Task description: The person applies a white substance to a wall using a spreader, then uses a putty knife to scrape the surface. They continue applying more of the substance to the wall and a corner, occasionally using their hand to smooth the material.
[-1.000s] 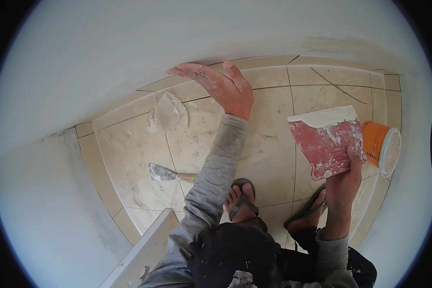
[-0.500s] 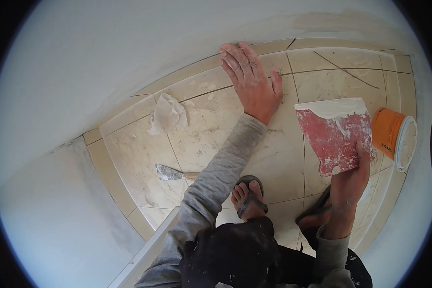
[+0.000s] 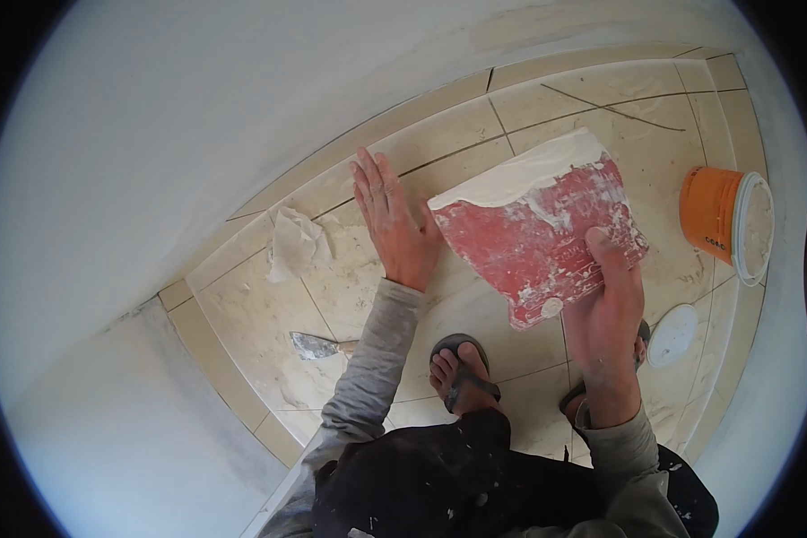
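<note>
My right hand (image 3: 608,300) grips a red plastic spreader (image 3: 538,238), thumb on top. A thick band of white filler (image 3: 520,170) lines the spreader's far edge, and dried smears cover its face. Beside the spreader's left corner is my left hand (image 3: 394,220), holding nothing, its fingers stretched toward the base of the wall. Dusty white residue marks its fingers. A crumpled piece of white paper (image 3: 298,244) lies on the tiles left of that hand. Nearer to me, a putty knife (image 3: 318,345) rests on the floor, its handle partly behind my left forearm.
An orange bucket (image 3: 713,213) of white filler stands on the right by the wall. Its white lid (image 3: 672,335) lies nearby. A thin dark strip (image 3: 610,108) crosses the far tiles. Tile skirting (image 3: 583,67) runs along the white walls. My sandalled foot (image 3: 462,372) is below.
My left hand has moved left and toward me, away from the wall. The right hand has brought the spreader left and tilted it. The lid has come into fuller view.
</note>
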{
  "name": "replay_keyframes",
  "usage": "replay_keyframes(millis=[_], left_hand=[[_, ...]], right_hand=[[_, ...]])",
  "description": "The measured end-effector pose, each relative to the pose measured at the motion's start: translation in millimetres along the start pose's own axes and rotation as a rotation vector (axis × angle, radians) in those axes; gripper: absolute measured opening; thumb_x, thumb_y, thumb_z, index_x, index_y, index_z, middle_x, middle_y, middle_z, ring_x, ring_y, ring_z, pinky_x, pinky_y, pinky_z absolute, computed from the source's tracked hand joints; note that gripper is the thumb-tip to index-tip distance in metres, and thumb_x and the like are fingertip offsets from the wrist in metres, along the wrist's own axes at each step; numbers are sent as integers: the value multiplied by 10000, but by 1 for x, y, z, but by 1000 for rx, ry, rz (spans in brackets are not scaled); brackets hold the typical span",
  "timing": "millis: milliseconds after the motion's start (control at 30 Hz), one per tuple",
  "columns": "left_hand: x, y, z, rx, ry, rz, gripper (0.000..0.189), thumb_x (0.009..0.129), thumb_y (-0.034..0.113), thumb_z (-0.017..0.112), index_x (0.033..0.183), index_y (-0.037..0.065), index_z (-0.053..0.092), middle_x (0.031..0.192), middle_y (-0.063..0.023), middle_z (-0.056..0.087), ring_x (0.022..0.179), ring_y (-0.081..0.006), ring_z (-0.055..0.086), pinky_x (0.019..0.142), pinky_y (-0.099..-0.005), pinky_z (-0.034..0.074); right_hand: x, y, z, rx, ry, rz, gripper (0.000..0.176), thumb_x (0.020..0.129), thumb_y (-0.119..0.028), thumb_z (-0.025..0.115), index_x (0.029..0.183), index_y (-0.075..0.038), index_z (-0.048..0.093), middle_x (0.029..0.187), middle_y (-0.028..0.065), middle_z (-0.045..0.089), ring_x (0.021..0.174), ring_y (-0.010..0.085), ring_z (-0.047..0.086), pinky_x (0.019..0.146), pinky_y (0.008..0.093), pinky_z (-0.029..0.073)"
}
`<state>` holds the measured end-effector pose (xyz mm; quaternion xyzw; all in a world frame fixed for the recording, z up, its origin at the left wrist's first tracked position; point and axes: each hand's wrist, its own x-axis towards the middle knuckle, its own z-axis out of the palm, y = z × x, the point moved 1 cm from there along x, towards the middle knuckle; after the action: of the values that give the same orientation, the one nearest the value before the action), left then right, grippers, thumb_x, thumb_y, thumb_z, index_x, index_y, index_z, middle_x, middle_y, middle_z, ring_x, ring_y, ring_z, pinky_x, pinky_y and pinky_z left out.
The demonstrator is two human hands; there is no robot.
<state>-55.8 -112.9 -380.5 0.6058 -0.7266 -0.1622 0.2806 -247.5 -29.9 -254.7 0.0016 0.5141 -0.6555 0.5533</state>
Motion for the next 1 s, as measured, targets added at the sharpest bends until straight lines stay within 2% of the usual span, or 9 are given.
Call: replay_keyframes(millis=[300, 400, 567, 633, 700, 833, 900, 933, 1000], left_hand=[[-80, -63, -9, 20, 20, -195, 668, 831, 63, 544, 1466, -23, 353, 1559, -222, 280, 1448, -413, 236, 1173, -491, 196], [-64, -38, -16, 116, 49, -165, 636, 841, 83, 523, 1451, -22, 378, 1536, -212, 335, 1437, -384, 280, 1160, -484, 222], [-69, -47, -11, 155, 22, -136, 617, 842, 82, 516, 1438, -19, 396, 1531, -192, 353, 1431, -369, 296, 1151, -481, 231], [-65, -43, -18, 163, 13, -122, 613, 843, 77, 513, 1437, -16, 399, 1532, -188, 354, 1431, -371, 295, 1152, -484, 227], [-56, -31, -34, 42, -100, -41, 645, 1010, 389, 447, 1475, -37, 313, 1510, -277, 327, 1404, -439, 302, 1163, -525, 245], [-49, -35, -33, 60, -139, 7, 636, 1001, 373, 454, 1472, -33, 320, 1509, -272, 332, 1405, -434, 304, 1161, -519, 247], [-43, -37, -33, 72, -138, 16, 630, 996, 362, 458, 1470, -31, 325, 1508, -268, 336, 1405, -430, 305, 1159, -514, 248], [-42, -38, -33, 79, -137, 15, 627, 993, 357, 461, 1469, -30, 327, 1507, -267, 338, 1405, -428, 306, 1159, -512, 249], [-42, -41, -35, 92, -129, 5, 622, 988, 346, 465, 1467, -27, 332, 1506, -263, 341, 1406, -425, 307, 1157, -508, 250]], right_hand=[[26, 32, 72, 15, -181, 31, 260, 934, -100, 613, 1160, 8, 544, 1098, 80, 636, 988, 171, 644, 869, 363, 546], [44, 40, 96, -160, -94, -12, 194, 930, -117, 591, 1052, 31, 570, 998, 90, 648, 881, 171, 665, 797, 352, 580], [65, 31, 138, -309, -306, -296, 224, 917, -103, 506, 784, 65, 571, 854, 106, 643, 748, 176, 661, 780, 350, 599], [56, 22, 152, -205, -294, -163, 183, 894, -33, 488, 771, 84, 555, 826, 132, 606, 735, 213, 640, 703, 372, 581], [35, 19, 162, -1336, -273, -1045, 258, 873, -64, 569, 927, 189, 552, 797, 252, 548, 866, 270, 603, 655, 366, 464], [2, 26, 159, -1228, -107, -1230, 163, 873, 19, 467, 731, 96, 487, 758, 159, 490, 625, 243, 448, 531, 401, 405], [-11, 25, 138, -382, -397, -448, 484, 925, -52, 464, 1268, 228, 269, 718, 208, 478, 879, 230, 577, 727, 407, 459], [-11, 20, 126, -375, -393, -448, 484, 925, -52, 464, 1268, 228, 269, 718, 208, 478, 879, 230, 577, 727, 407, 459], [-7, 9, 109, -206, -434, 57, 464, 925, -49, 451, 1258, 214, 263, 820, 244, 476, 867, 236, 576, 678, 377, 477]])
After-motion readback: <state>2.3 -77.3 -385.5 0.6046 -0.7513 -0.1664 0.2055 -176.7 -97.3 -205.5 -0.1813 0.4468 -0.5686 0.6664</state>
